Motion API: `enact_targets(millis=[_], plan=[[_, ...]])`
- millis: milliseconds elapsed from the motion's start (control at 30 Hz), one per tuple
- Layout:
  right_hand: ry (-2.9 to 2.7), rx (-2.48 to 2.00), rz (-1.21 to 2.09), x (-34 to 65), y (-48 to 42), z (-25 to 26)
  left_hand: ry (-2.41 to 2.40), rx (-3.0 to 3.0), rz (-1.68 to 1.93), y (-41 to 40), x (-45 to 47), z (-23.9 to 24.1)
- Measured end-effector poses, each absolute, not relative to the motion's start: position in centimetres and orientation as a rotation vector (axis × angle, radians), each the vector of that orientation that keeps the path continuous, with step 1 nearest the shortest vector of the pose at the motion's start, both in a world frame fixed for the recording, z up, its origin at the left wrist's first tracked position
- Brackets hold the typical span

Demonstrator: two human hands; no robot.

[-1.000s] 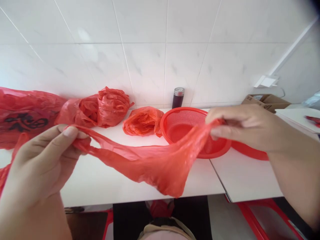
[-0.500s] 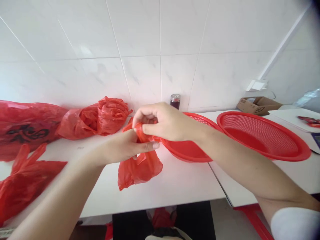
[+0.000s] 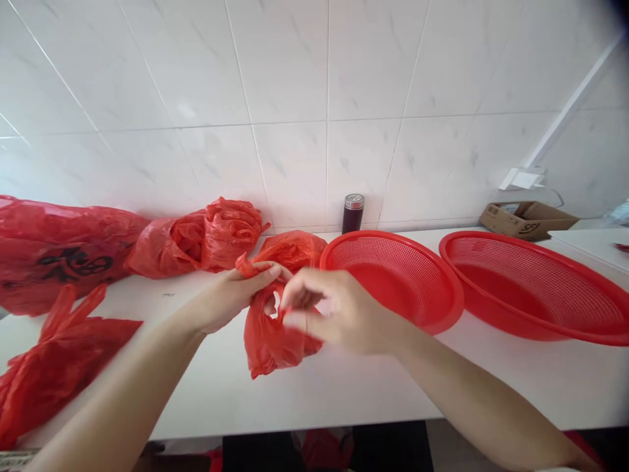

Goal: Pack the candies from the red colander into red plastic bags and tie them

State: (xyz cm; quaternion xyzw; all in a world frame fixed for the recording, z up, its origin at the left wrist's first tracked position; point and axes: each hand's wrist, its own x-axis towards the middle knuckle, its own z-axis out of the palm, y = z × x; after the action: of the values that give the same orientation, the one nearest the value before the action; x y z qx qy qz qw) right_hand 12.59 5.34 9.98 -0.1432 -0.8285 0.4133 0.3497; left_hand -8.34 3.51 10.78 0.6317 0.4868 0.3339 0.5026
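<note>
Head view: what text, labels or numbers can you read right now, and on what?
Large red plastic bag at far left: a black brush-style character, seemingly "福", creased, so not certain.
Brown cardboard box by the wall: black print, too blurred to read.
Dark cylindrical flask: no legible label.

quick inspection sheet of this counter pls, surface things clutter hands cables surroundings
surface: white counter, glossy
job's things: red bag, bunched, between both hands
clutter: printed bag, crumpled bag and rear bag by the wall, flat bag at the counter's left edge, left basket, right basket, dark flask, cardboard box
hands: left hand pinches the bag's top; right hand blurred, fingers on the bag, grip unclear
cables: thin lead seems to leave the wall fitting
surroundings: white tiled wall
</note>
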Motion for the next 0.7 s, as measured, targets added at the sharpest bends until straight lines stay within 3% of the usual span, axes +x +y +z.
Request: enact_targets(millis=[133,300,467,567,700], plan=[[-2.074,-0.388,0.911,12.3,5.1,9.5,1.240,1.794,0.616,3.0,-8.7,11.1],[-1.868,-0.559,1.362,9.7,8.7,5.7,1.439,2.049,0.624,2.5,-8.2,10.0],[-1.838,-0.444,1.716,8.6,8.5,3.5,1.593,2.342,1.026,1.8,-8.0,8.2],[-1.796,-0.407,1.688,9.0,7.2,3.5,1.530,2.377,1.025,1.2,-8.4,7.4],[-1.834,-0.556,1.543,10.8,5.4,2.8,1.676,2.066,0.714,0.4,-11.2,5.4]])
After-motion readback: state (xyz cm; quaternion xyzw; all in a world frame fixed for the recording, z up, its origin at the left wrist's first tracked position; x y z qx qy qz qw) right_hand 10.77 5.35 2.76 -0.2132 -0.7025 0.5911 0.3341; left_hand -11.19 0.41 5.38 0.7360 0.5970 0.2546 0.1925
